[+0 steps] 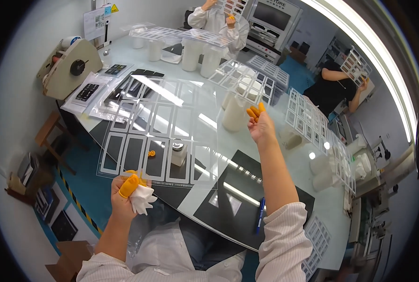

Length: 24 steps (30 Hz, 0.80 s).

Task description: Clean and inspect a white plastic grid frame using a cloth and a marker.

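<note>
My left hand (125, 192), in orange finger cots, is closed on the near edge of a large clear sheet (158, 136) printed with rows of pale rectangular frames. The sheet is tilted above the table. A crumpled white wipe (142, 199) is tucked in that same hand. My right hand (261, 123), also in orange finger cots, is stretched out to the right of the sheet, fingers extended. Its fingertips are next to another framed sheet (240, 77) resting on white cylinders (234, 115); whether they touch it cannot be made out. Through the held sheet show a small bottle (178, 154) and an orange finger cot (151, 153).
A blue pen (260, 215) lies on a black panel (233, 202) at the near right. More framed sheets (308, 115) stand on white cylinders along the right and back. A beige dispenser (70, 68) is at the far left. Two people hold sheets beyond the table.
</note>
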Tool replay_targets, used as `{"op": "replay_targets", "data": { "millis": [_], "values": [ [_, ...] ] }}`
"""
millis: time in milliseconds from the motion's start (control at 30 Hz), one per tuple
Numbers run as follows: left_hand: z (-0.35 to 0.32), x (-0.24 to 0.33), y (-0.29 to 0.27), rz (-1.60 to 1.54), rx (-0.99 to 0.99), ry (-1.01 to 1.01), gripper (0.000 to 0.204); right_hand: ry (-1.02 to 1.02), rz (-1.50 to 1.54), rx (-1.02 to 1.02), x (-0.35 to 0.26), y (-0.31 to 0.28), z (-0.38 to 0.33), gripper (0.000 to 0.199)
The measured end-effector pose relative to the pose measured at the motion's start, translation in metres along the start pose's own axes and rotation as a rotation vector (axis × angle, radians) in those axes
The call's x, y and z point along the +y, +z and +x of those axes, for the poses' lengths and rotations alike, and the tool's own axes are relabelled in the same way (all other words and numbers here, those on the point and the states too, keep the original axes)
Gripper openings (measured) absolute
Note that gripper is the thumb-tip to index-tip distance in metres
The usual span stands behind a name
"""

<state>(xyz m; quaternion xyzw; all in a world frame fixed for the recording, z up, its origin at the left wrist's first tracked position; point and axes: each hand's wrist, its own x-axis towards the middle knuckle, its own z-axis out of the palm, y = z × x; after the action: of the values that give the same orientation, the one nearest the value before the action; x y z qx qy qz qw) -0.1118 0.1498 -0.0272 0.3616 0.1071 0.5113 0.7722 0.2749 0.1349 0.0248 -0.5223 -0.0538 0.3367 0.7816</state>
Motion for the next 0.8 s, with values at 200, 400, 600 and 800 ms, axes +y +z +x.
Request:
{"op": "replay_targets", "data": {
  "millis": [200, 400, 600, 800],
  "values": [
    [0.013, 0.002, 0.000, -0.052, 0.045, -0.015, 0.012, -0.115, -0.019, 0.049, -0.013, 0.003, 0.012, 0.018],
    [0.090, -0.012, 0.032, 0.054, -0.206, -0.252, 0.017, -0.172, 0.213, -0.091, -0.083, 0.024, -0.037, 0.019],
    [0.219, -0.075, 0.109, 0.253, -0.435, -0.375, 0.020, -0.264, 0.144, -0.129, -0.109, 0.028, -0.069, 0.019],
    [0.273, -0.128, 0.130, 0.267, -0.354, -0.601, 0.021, -0.226, 0.087, -0.037, -0.066, 0.026, -0.045, 0.018]
  ]
}}
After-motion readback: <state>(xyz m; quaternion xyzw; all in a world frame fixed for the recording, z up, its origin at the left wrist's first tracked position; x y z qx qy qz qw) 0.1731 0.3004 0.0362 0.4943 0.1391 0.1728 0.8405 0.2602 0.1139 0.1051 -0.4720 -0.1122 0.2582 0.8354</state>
